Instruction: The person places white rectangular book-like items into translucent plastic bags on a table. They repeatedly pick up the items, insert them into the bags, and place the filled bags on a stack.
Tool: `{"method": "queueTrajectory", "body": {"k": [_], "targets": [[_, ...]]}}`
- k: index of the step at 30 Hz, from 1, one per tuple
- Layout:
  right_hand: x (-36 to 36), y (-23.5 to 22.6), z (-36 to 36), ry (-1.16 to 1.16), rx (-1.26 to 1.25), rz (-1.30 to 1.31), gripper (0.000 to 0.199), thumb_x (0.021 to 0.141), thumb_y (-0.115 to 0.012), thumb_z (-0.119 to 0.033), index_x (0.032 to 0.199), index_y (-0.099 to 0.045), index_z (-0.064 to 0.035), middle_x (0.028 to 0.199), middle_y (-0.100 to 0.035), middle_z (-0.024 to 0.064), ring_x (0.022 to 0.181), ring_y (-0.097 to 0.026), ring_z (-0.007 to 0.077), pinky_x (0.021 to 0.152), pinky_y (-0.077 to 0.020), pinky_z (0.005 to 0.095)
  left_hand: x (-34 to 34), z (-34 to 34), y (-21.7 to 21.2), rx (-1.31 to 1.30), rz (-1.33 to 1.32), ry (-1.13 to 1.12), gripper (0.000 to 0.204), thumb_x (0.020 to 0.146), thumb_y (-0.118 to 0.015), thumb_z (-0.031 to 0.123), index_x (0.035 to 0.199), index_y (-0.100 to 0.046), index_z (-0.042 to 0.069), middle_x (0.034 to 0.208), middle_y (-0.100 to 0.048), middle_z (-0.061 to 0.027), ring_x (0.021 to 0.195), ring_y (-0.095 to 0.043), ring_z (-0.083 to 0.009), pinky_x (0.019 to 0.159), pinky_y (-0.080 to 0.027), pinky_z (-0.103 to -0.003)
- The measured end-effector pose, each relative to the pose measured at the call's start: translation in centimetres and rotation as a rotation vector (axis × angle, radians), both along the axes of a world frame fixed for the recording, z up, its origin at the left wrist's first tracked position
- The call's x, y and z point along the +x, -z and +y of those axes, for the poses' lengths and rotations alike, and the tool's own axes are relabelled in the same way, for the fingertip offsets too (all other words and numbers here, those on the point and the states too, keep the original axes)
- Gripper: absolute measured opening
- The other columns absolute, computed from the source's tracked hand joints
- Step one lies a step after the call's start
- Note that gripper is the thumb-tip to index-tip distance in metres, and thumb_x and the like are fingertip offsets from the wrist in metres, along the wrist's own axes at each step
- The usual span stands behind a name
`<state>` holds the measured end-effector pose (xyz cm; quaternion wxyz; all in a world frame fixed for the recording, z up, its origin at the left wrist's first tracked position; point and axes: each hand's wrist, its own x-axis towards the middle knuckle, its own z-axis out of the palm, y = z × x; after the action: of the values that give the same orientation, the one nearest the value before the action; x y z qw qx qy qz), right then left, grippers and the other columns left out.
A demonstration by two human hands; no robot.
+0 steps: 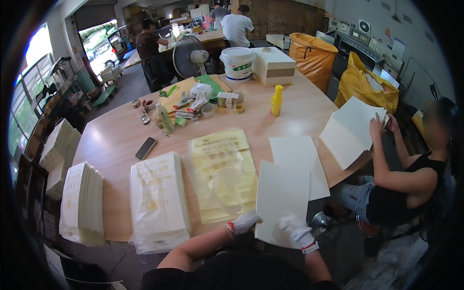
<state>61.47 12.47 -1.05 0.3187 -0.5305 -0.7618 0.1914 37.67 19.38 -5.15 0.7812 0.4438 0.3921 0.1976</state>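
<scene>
Both my hands wear white knitted gloves. My left hand [246, 221] is closed on the lower left edge of a large white sheet [282, 193], which hangs partly over the table's front edge. Over the lower right part of that sheet is my right hand [296, 231], its fingers smeared by motion. Behind the held sheet lies a second white sheet [300, 159], partly covered by it. To the left, a pile of yellow printed sheets [224, 179] lies under clear plastic, and beside it sits a stack of white printed sheets [157, 198] in a plastic bag.
Another sheet stack [79, 203] stands at the table's left edge. A phone [146, 148], a yellow bottle [276, 100], a white bucket [237, 64] and a box [274, 67] lie farther back. At right, a seated co-worker handles a thick stack of white sheets [349, 128].
</scene>
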Motion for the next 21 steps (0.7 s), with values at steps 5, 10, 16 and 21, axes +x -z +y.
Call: {"method": "queueTrajectory", "body": {"k": [5, 10, 16, 21], "targets": [[1.4, 12.0, -1.6, 0.317, -0.626, 1.054, 0.042, 0.092, -0.048, -0.031, 0.123, -0.045, -0.0035, 0.111, -0.056, 0.0135, 0.1, -0.053, 0.0193, 0.086, -0.0426, 0.0314, -0.5, -3.1, -7.7, 0.538, 0.615, 0.142, 0.064, 0.073, -0.055, 0.019, 0.128, -0.034, -0.005, 0.119, -0.046, -0.0213, 0.117, -0.04, -0.0303, 0.095, -0.036, -0.039], [-10.1, 6.7, -0.8, 0.43, -0.384, 1.113, 0.027, 0.088, -0.057, -0.02, 0.105, -0.052, 0.001, 0.097, -0.058, 0.007, 0.084, -0.054, 0.0143, 0.072, -0.0459, 0.0285, 1.6, -7.6, -6.5, 1.174, 0.799, 0.317, 0.076, 0.065, -0.063, 0.027, 0.12, -0.032, -0.014, 0.133, -0.026, -0.0317, 0.126, -0.023, -0.0455, 0.104, -0.02, -0.051], [-7.9, 0.8, -2.0, 0.337, 0.001, 0.696, 0.028, 0.083, -0.059, -0.015, 0.105, -0.056, 0.0016, 0.09, -0.06, 0.0097, 0.075, -0.058, 0.0183, 0.068, -0.0474, 0.0297, -6.7, 0.0, -13.2, 1.422, 1.23, -0.585, 0.072, 0.068, -0.07, 0.026, 0.127, -0.037, 0.003, 0.126, -0.042, -0.0176, 0.108, -0.045, -0.0309, 0.087, -0.039, -0.042], [-7.2, -3.7, -3.3, 0.071, 0.263, 0.011, 0.032, 0.072, -0.062, -0.013, 0.104, -0.06, -0.0064, 0.102, -0.061, 0.0125, 0.071, -0.062, 0.0296, 0.062, -0.0509, 0.0339, -11.3, 6.7, -11.8, 0.433, 0.088, -0.507, 0.038, 0.077, -0.063, 0.016, 0.113, -0.056, 0.003, 0.095, -0.061, -0.0093, 0.08, -0.057, -0.018, 0.07, -0.046, -0.028]]}}
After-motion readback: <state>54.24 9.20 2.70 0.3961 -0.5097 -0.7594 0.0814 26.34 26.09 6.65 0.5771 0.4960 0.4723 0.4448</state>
